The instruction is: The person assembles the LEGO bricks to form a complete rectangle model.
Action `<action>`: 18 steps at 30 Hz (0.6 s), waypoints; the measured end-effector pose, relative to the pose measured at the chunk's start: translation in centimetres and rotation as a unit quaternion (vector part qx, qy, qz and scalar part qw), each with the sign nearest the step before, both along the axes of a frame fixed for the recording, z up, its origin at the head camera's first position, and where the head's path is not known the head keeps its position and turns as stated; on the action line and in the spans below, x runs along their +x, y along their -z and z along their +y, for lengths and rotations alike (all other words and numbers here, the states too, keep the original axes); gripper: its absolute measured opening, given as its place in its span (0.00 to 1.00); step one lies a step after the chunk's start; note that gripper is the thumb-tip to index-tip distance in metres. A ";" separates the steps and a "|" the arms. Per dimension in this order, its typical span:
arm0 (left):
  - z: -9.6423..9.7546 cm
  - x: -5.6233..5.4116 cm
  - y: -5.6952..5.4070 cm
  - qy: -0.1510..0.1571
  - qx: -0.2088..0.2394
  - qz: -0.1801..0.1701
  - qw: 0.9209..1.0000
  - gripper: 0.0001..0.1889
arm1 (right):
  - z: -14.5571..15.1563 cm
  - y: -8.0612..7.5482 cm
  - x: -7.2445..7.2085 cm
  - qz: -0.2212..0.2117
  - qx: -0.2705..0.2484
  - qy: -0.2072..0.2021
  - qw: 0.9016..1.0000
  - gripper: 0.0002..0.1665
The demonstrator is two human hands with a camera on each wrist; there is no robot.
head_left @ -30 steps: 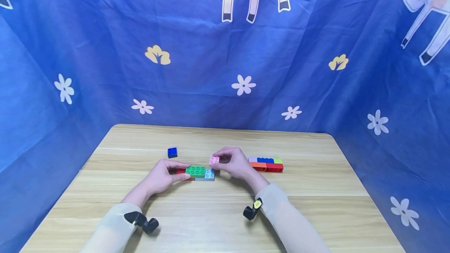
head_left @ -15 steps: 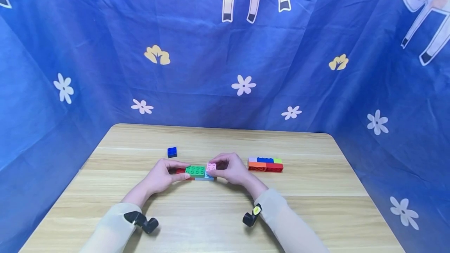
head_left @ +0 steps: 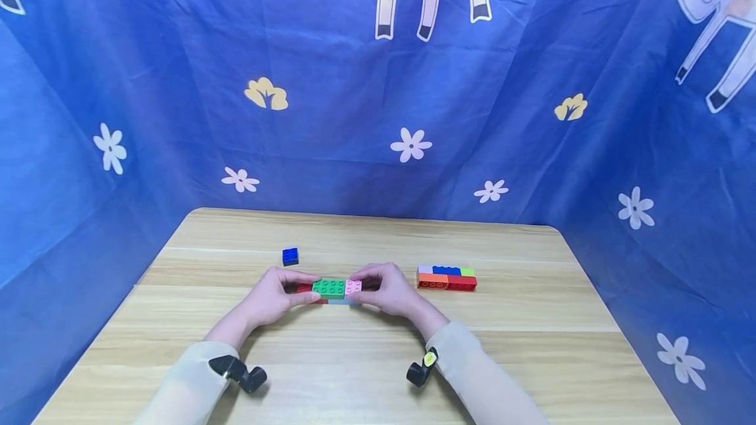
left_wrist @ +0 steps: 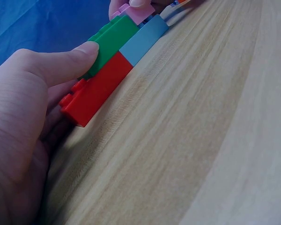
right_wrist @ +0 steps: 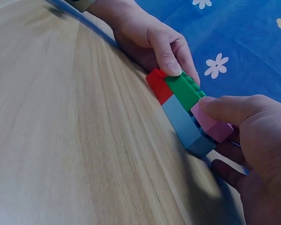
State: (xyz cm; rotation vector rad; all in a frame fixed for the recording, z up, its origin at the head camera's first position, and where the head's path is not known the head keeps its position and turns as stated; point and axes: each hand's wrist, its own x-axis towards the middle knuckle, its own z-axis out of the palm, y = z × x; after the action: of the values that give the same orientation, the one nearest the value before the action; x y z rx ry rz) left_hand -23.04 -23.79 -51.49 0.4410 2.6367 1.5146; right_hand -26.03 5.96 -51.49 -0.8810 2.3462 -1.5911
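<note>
A red brick (left_wrist: 100,91) and a light blue brick (right_wrist: 182,124) lie end to end on the table, forming a bottom row. Across their joint sits a green brick (head_left: 328,288). My left hand (head_left: 268,297) pinches the green brick at its left end, thumb on the near side. Between thumb and fingers, my right hand (head_left: 386,290) holds a small pink brick (head_left: 352,287) over the light blue brick, right against the green one's end. Studs of the light blue brick show beneath the pink brick in the left wrist view. The far-side fingertips are partly hidden.
A small dark blue brick (head_left: 290,256) lies behind the left hand. Right of the right hand sits a built block (head_left: 446,283) of orange, red, blue, lilac and lime bricks. A blue patterned curtain (head_left: 331,136) rises behind the wooden table (head_left: 366,366).
My right hand has brought the pink brick left and toward me, from beyond the light blue brick to over it beside the green one. The left hand keeps its place.
</note>
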 end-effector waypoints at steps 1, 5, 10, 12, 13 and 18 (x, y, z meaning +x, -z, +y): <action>0.0 0.0 0.0 0.003 0.002 0.001 1.000 0.23 | 0.0 0.0 0.0 0.002 0.003 -0.001 1.000 0.20; 0.0 0.0 0.0 0.003 0.011 0.000 1.000 0.23 | 0.0 -0.1 0.2 0.005 0.010 -0.002 1.000 0.20; 0.0 0.1 0.0 0.003 0.007 0.002 1.000 0.22 | -0.1 -0.2 0.2 0.011 0.019 0.004 1.000 0.18; 0.0 0.1 0.0 0.003 0.007 0.003 1.000 0.22 | -0.2 -0.1 0.3 0.017 0.027 0.010 0.999 0.18; 0.0 0.1 0.0 0.004 0.007 0.004 1.000 0.22 | -0.2 -0.1 0.3 0.020 0.032 0.013 0.999 0.19; 0.1 0.1 -0.1 0.002 0.004 0.005 1.000 0.22 | -0.2 0.1 0.4 0.031 0.052 0.029 0.998 0.22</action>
State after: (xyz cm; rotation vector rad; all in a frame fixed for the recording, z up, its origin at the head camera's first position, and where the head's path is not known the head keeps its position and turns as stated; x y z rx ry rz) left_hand -22.89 -23.69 -51.40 0.4563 2.6353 1.5266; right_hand -25.67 5.79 -51.55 -0.8595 2.4932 -1.4662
